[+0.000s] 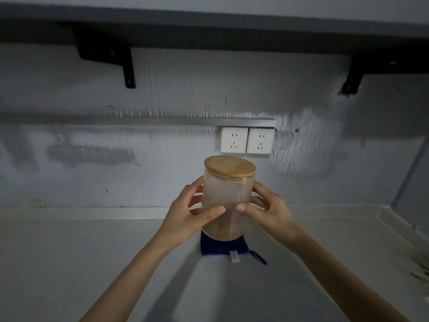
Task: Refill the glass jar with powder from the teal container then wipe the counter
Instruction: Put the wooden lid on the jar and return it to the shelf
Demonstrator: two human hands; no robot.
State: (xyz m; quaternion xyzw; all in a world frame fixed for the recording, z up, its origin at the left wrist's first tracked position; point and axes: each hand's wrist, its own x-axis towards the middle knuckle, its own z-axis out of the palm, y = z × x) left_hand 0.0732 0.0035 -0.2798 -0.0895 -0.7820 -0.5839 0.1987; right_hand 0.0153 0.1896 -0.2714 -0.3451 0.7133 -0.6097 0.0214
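A frosted glass jar [226, 196] with a round wooden lid [229, 167] is held upright above the counter, at the middle of the view. Brownish powder shows in its lower part. My left hand [192, 212] grips its left side and my right hand [267, 209] grips its right side, thumbs across the front. A dark blue cloth [222, 248] with a white tag lies on the counter [92, 263] just below and behind the jar. No teal container is in view.
Two white wall sockets [246, 140] sit on the grey wall behind the jar. A dark shelf [209, 31] on black brackets runs overhead. The counter meets a side wall at the right, with dark marks near its right edge [417, 268].
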